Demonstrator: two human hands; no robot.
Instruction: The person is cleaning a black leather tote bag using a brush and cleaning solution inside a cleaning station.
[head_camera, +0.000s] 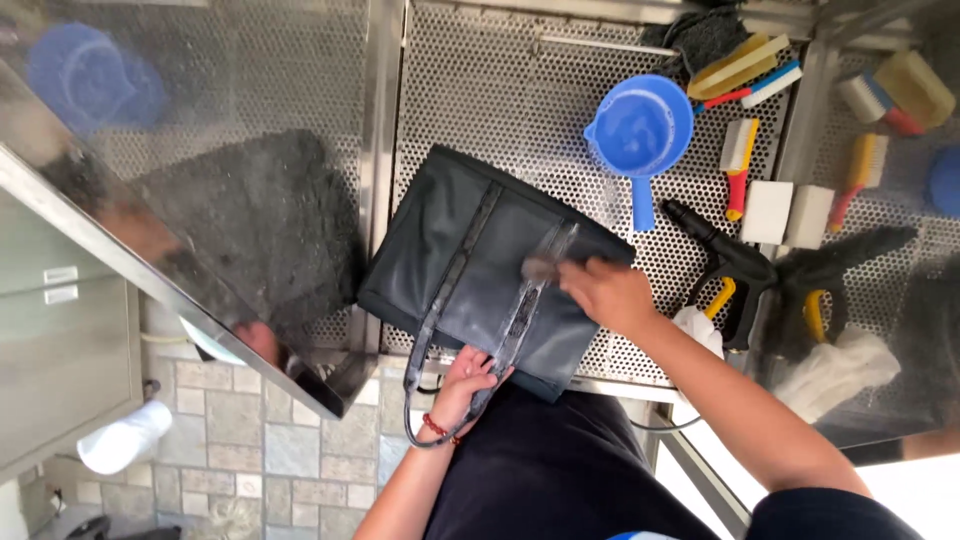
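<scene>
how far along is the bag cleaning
Mid-scrub, by the look of it. The dark handbag lies flat on the perforated steel table. The left hand holds its straps while the right hand rubs a strap with something blurred. The blue scoop and brushes sit nearby. How much is already clean cannot be told.

We look down on a perforated metal worktop with steel bars dividing it into sections. On our left a shiny steel panel slants across the view and mirrors the bench. Beside it stands a grey cabinet. Below, the floor is laid with small grey and blue-grey tiles. Bright, even light falls over everything.
</scene>
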